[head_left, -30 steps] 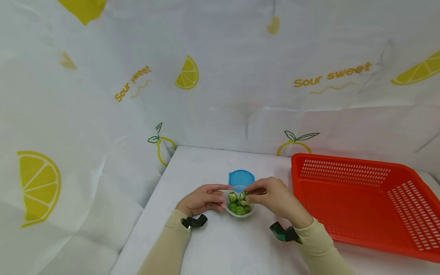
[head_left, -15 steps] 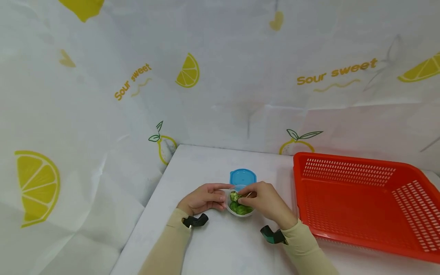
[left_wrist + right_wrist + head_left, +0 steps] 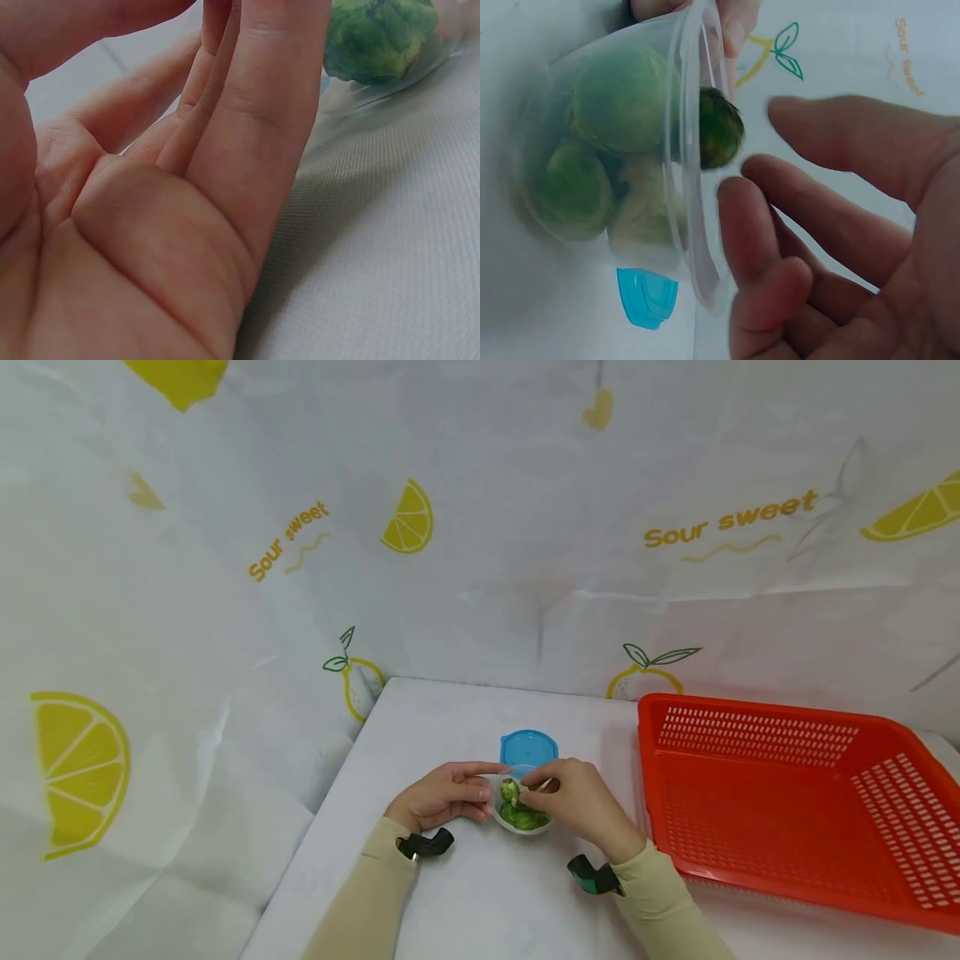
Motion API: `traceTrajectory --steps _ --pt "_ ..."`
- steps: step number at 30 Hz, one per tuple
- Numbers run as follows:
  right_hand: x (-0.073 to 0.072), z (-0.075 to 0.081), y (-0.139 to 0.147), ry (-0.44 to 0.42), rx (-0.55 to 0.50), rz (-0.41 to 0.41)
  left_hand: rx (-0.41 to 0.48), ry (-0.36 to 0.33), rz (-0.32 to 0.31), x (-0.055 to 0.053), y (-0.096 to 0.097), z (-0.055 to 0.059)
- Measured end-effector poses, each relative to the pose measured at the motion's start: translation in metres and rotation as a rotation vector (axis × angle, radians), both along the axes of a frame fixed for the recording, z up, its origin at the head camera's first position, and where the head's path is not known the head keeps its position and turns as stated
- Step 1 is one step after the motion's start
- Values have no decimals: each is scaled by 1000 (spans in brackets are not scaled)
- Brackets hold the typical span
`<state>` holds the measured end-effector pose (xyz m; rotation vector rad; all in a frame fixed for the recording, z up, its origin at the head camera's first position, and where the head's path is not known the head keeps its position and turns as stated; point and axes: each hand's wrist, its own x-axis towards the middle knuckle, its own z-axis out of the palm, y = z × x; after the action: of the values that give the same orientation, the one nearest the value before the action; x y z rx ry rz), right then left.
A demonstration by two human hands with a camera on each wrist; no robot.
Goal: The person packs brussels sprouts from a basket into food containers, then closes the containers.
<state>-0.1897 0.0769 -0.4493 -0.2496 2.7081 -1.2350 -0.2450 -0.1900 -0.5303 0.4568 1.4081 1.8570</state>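
A clear plastic tub (image 3: 522, 832) holding several Brussels sprouts (image 3: 622, 97) stands on the white table. My left hand (image 3: 446, 795) grips the tub's left side, thumb near the rim and index finger reaching along the back. One Brussels sprout (image 3: 720, 129) sticks up above the rim in the right wrist view. My right hand (image 3: 581, 797) is over the tub's right side. Its thumb and fingers (image 3: 746, 225) stand apart from each other, close to that sprout, with nothing between them. In the left wrist view, another sprout (image 3: 381, 37) shows through the tub wall beyond my fingers.
A blue lid (image 3: 528, 745) lies just behind the tub. To the right is a large red plastic basket (image 3: 757, 810) with slotted walls. A white sheet printed with lemons (image 3: 480, 568) hangs behind and to the left of the table (image 3: 480, 910).
My right hand has moved left over the tub from its right edge and let go of a Brussels sprout. The sprouts inside have shifted. My left hand has stayed on the tub.
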Motion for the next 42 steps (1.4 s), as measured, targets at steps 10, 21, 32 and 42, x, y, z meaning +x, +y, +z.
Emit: traceTrajectory --steps 10,21,32,42 --pt "-18 -6 5 65 -108 -240 -4 7 4 0 -1 0" --pt "-32 -37 12 -49 -189 -386 -256 8 299 -14 2 20" --pt "-40 -54 9 -103 -262 -380 -447 -126 475 -46 20 36" --pt "-42 -52 14 -147 -378 -456 -529 -112 430 -56 43 44"
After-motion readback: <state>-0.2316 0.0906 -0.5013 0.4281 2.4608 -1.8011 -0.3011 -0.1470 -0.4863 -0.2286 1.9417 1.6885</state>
